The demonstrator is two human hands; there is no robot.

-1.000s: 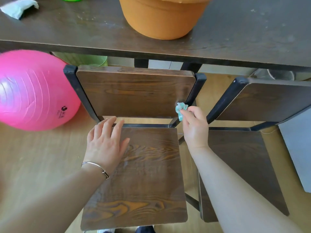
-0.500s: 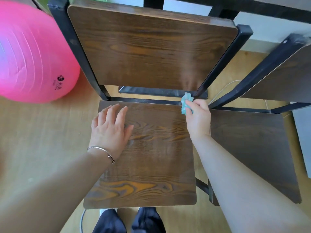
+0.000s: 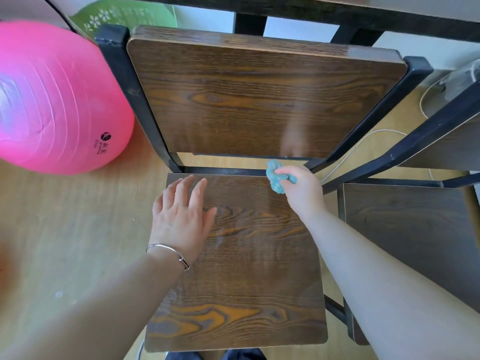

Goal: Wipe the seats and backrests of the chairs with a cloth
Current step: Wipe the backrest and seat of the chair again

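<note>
The right hand (image 3: 301,190) clenches a crumpled teal cloth (image 3: 275,178) at the 1 o'clock corner of the seat (image 3: 246,268), where the cloth lies against the seat's rear edge, just below the backrest (image 3: 259,100). The left hand (image 3: 179,216) lies released, fingers straight and spread, flat on the seat at 10 o'clock, with a bracelet (image 3: 168,249) on its wrist. A second chair (image 3: 415,229) stands just beside at 3 o'clock. A pink ball (image 3: 52,100) sits on the floor (image 3: 65,216) at 9 o'clock, near the backrest's left post. A green basket (image 3: 117,16) shows at 11 o'clock, behind the ball.
</note>
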